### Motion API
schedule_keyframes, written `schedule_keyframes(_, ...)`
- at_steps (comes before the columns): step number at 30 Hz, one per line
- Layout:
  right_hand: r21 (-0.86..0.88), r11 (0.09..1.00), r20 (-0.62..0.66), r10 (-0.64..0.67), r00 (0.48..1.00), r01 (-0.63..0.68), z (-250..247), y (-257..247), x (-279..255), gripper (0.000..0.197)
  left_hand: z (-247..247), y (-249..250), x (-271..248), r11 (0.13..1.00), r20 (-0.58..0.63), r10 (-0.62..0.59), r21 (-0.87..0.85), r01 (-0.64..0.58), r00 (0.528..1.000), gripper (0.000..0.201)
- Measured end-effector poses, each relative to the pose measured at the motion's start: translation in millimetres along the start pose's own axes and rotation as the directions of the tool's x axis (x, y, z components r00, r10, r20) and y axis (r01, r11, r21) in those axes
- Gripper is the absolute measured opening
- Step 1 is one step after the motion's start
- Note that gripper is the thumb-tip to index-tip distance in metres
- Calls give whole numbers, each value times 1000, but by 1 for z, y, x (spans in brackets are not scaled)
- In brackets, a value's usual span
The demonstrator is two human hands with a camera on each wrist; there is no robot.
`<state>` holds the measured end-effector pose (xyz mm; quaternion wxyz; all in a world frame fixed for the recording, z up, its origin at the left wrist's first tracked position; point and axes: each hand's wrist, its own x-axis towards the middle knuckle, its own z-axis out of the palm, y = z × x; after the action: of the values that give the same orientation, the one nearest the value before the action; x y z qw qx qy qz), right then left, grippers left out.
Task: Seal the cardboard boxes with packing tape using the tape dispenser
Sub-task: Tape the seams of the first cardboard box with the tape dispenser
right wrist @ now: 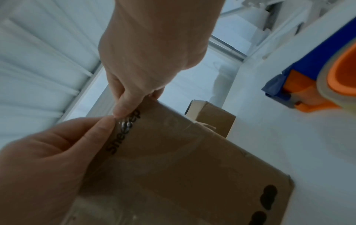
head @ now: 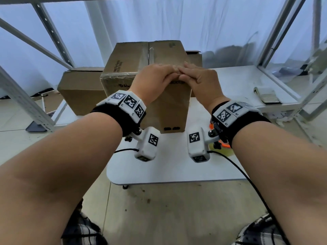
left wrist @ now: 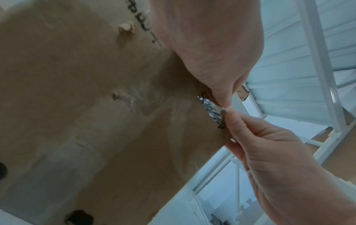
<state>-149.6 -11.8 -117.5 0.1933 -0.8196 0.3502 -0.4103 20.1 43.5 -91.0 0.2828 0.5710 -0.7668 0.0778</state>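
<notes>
A tall cardboard box (head: 169, 106) stands upright on the white table (head: 168, 170), with clear tape running along its top seam. My left hand (head: 155, 76) and right hand (head: 198, 76) meet at the box's near top edge. On both, the fingers lie over the top and the thumb sits on the front face. In the wrist views the thumb of my left hand (left wrist: 212, 53) and that of my right hand (right wrist: 146, 53) touch tip to tip on a crinkled patch of tape (left wrist: 210, 109). The orange and blue tape dispenser (right wrist: 308, 85) lies on the table to the box's right, held by neither hand.
A lower cardboard box (head: 79, 89) sits behind on the left, and another (head: 194, 57) shows behind on the right. A flat stack (head: 267, 97) lies on the table's right part. Metal shelf posts (head: 23, 101) flank both sides. A cable (head: 247, 177) trails from my right wrist.
</notes>
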Motion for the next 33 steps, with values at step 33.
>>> schedule_keyframes(33, -353, 929, 87, 156, 984, -116, 18, -44, -1, 45, -67, -64, -77, 944, 18, -301, 149, 295, 953, 50)
